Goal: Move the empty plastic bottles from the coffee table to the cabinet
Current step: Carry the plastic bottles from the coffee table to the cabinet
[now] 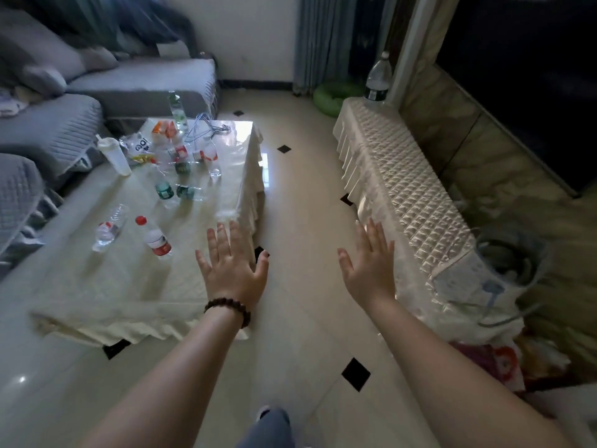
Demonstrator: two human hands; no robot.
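Several empty plastic bottles lie on the cloth-covered coffee table at left. A red-capped bottle and a clear one lie nearest; green-labelled bottles lie further back, and one stands upright at the far end. The cabinet, draped in quilted white cloth, runs along the right, with a large bottle standing at its far end. My left hand, a bead bracelet on its wrist, hovers open over the table's near right corner. My right hand is open beside the cabinet's edge.
A grey sofa wraps the table's left and far sides. A white cup, snack packets and wire hangers share the table. A tiled aisle runs between table and cabinet. A green cushion lies beyond; bags sit at the cabinet's near end.
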